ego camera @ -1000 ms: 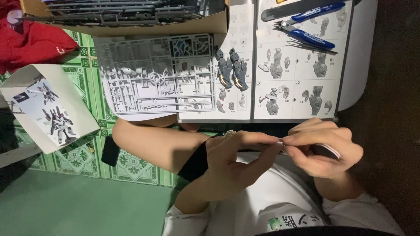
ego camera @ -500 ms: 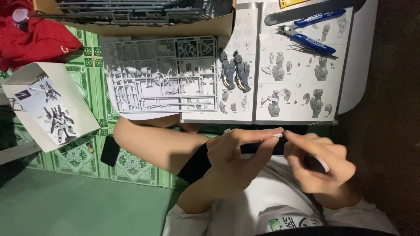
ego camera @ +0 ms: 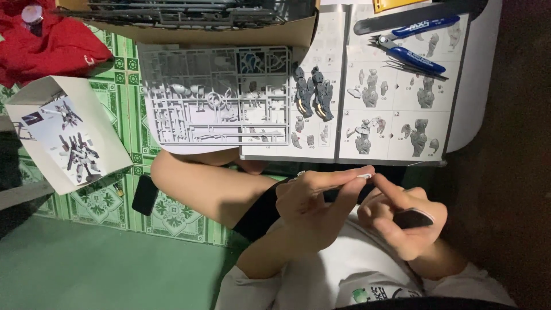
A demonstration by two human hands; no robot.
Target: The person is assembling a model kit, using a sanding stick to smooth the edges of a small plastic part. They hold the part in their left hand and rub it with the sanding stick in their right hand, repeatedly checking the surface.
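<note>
Before us, farthest off, lie the open instruction sheet [ego camera: 396, 97] and, left of it, the grey parts frame [ego camera: 215, 95], with the blue nippers [ego camera: 410, 49] at the far right, all well apart from our hands. Close to our lap, our left hand [ego camera: 315, 209] pinches a tiny pale part [ego camera: 364, 175] at its fingertips. Our right hand [ego camera: 402, 224] curls round a small dark flat piece [ego camera: 413, 218], forefinger meeting the part from the right.

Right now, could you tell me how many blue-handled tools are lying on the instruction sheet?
1: blue-handled nippers lie at the upper right of the instruction sheet. A dark tool above them shows no blue.
</note>
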